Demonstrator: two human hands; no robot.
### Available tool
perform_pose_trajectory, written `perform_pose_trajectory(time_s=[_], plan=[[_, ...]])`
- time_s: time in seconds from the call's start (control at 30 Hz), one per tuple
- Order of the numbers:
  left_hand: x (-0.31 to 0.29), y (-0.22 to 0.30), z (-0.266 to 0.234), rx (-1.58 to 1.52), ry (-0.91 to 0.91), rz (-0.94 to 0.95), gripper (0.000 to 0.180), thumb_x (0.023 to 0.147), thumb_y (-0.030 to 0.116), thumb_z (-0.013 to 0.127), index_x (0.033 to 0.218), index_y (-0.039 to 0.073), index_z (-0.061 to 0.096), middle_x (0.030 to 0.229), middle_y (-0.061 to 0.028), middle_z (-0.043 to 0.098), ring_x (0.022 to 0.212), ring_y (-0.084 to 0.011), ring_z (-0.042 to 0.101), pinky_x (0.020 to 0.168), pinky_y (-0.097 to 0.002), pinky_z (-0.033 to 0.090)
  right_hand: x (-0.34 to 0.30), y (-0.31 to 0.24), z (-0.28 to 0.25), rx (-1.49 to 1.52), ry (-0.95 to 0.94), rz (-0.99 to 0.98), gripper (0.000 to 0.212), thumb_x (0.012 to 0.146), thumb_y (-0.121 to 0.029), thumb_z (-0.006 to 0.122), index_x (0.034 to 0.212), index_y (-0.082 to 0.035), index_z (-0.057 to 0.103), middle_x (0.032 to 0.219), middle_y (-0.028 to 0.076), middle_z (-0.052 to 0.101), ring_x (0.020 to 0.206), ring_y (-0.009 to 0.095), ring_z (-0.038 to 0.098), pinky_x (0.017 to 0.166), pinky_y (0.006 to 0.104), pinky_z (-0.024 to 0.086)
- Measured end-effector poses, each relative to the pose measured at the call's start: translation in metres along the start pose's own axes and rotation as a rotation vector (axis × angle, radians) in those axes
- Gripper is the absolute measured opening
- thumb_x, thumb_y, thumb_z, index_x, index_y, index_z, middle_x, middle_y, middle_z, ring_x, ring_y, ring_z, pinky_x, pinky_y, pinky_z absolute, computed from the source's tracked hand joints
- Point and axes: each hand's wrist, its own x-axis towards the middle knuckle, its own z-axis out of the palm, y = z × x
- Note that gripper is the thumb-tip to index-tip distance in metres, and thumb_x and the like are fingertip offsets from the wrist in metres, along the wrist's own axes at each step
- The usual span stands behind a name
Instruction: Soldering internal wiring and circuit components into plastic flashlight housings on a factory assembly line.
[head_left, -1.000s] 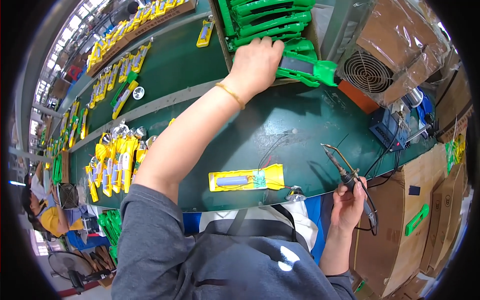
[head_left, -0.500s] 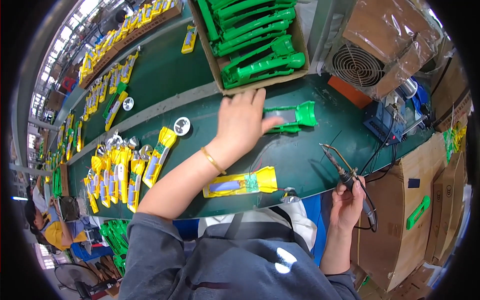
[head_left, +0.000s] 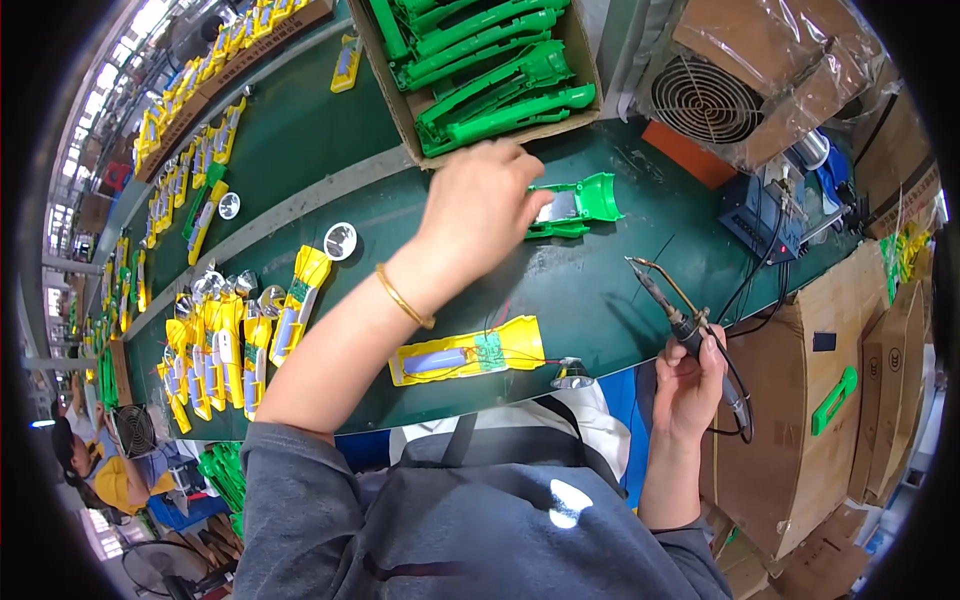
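My left hand (head_left: 478, 205), with a gold bangle at the wrist, is over the near end of a green plastic housing half (head_left: 588, 200). Its fingers curl downward and the thumb lies against the housing; the palm hides the covered end. In my right hand (head_left: 690, 385) is a soldering iron (head_left: 690, 330), its tip pointing up and left above the table. Between my arms lies an open yellow flashlight housing (head_left: 470, 352), holding a blue-violet battery and a green circuit board. Wires run from it to a silver reflector lamp head (head_left: 572, 374) near the table edge.
A cardboard box (head_left: 420, 150) of green housings stands beyond my left hand. Several yellow flashlight assemblies (head_left: 215, 350) lie at left. On the right are a blue soldering station (head_left: 762, 222), a fan (head_left: 706, 100) and cardboard cartons (head_left: 760, 430). The iron's cable hangs by my right hand.
My left hand's fingers, stretched toward the box before, are now bent over the green housing. The whole view has shifted slightly; the housing stays put on the table. My right hand still holds the iron.
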Motion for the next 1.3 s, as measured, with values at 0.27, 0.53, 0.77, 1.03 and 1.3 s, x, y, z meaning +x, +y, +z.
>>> perform_pose_trajectory(time_s=[0.27,0.53,0.77,1.03,1.3], plan=[[-0.01,-0.018,-0.006,0.212,0.224,0.026,0.008,0.072,0.007,0.057,0.08,0.006,0.06,0.077,-0.0085,0.057,0.075,-0.0263,0.057,0.064,-0.0351,0.045,-0.002,-0.001,0.015,-0.013,-0.098,0.0,0.019,0.09,-0.023,0.052,0.1,-0.007,0.05,0.074,0.004,0.056,0.063,0.01,0.05,0.049,0.0217,0.038],[-0.128,-0.021,-0.068,0.109,-0.108,-0.102,0.011,0.073,0.005,0.066,0.084,0.007,0.064,0.079,-0.0059,0.06,0.073,-0.0245,0.059,0.063,-0.0342,0.045,0.002,0.002,-0.005,0.075,-0.022,0.016,0.02,0.091,-0.02,0.051,0.104,-0.005,0.049,0.079,0.007,0.055,0.067,0.011,0.049,0.05,0.022,0.038],[-0.118,0.007,-0.045,0.254,0.037,-0.189,0.016,0.073,0.003,0.064,0.089,0.005,0.061,0.078,-0.0074,0.059,0.07,-0.0258,0.057,0.061,-0.0345,0.044,0.002,0.008,0.018,0.055,-0.09,0.056,0.021,0.091,-0.021,0.051,0.104,-0.005,0.048,0.075,0.007,0.053,0.065,0.012,0.048,0.048,0.0211,0.037],[-0.095,0.06,-0.016,0.043,-0.289,-0.342,0.013,0.077,0.013,0.067,0.081,0.006,0.057,0.064,-0.0076,0.06,0.061,-0.0279,0.06,0.057,-0.037,0.047,0.004,0.015,0.02,0.027,-0.078,0.088,0.022,0.092,-0.023,0.05,0.102,-0.004,0.049,0.076,0.007,0.054,0.064,0.011,0.047,0.048,0.0207,0.038],[-0.09,0.065,-0.004,-0.485,0.066,-0.248,0.01,0.072,0.005,0.07,0.082,0.005,0.066,0.081,-0.0077,0.067,0.075,-0.0227,0.064,0.069,-0.0321,0.047,0.019,0.018,0.041,-0.018,-0.116,0.056,0.019,0.091,-0.024,0.051,0.097,-0.006,0.05,0.075,0.004,0.055,0.065,0.009,0.05,0.051,0.0215,0.039]])
